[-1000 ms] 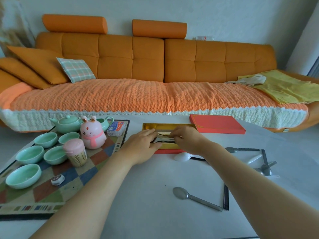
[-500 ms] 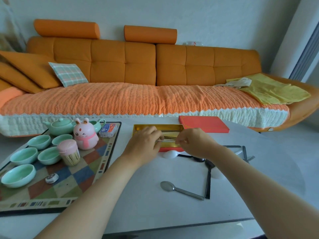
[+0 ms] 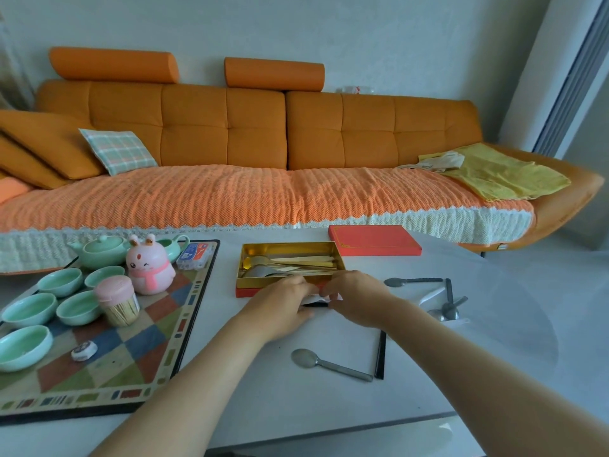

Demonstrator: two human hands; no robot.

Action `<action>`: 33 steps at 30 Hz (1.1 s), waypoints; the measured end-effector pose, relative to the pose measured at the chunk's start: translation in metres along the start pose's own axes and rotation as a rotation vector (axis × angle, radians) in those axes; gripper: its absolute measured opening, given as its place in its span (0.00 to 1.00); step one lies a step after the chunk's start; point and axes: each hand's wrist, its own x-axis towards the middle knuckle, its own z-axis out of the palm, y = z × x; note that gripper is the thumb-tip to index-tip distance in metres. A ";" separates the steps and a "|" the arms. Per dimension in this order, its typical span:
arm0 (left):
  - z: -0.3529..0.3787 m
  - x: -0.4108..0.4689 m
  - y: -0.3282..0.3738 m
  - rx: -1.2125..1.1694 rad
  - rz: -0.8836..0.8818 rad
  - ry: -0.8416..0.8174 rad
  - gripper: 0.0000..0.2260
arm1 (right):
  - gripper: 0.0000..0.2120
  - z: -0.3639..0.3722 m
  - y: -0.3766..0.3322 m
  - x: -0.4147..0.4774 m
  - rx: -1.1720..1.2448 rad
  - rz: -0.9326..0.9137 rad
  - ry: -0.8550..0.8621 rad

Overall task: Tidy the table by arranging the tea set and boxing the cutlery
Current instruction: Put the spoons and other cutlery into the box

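Head view: left hand point(image 3: 283, 305) and right hand point(image 3: 354, 301) meet just before open cutlery box point(image 3: 250, 290) — both pinch white spoon point(image 3: 318, 299) with black handle, held between them at box's near edge. Gold cutlery point(image 3: 306, 262) lies inside box; steel spoon point(image 3: 329, 364) sits nearer, apart from hands.

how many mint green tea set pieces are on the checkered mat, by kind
teacups: 5
teapot: 1
handled pitcher, partly hidden behind the pink rabbit figure: 1
total: 7
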 end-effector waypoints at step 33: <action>-0.026 0.022 -0.078 0.055 -0.247 0.009 0.26 | 0.18 0.000 -0.011 0.114 -0.047 0.177 0.157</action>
